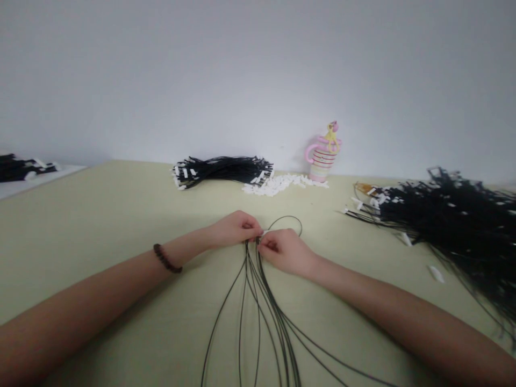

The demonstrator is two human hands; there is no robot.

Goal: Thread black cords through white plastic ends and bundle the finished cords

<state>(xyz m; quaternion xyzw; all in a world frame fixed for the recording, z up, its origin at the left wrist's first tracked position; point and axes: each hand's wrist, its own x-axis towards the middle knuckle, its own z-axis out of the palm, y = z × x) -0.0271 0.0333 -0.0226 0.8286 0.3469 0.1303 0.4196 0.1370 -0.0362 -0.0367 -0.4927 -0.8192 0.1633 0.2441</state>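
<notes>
My left hand (pixel 236 229) and my right hand (pixel 287 251) almost meet above the middle of the table. Each is closed on the upper ends of thin black cables (pixel 278 317), which fan out downward toward me. Between my fingertips shows a small white connector (pixel 265 232), partly hidden by the fingers. One cable loops up behind my right hand. Which cables belong to which hand is hard to make out where they cross.
On the table (pixel 121 215), a bundle of black cables with white ends (pixel 228 167) lies at the back. Beside it are loose white connectors (pixel 276 184) and a pink striped mug (pixel 322 161). A large cable heap (pixel 455 209) fills the right side; more cables (pixel 20 167) lie far left.
</notes>
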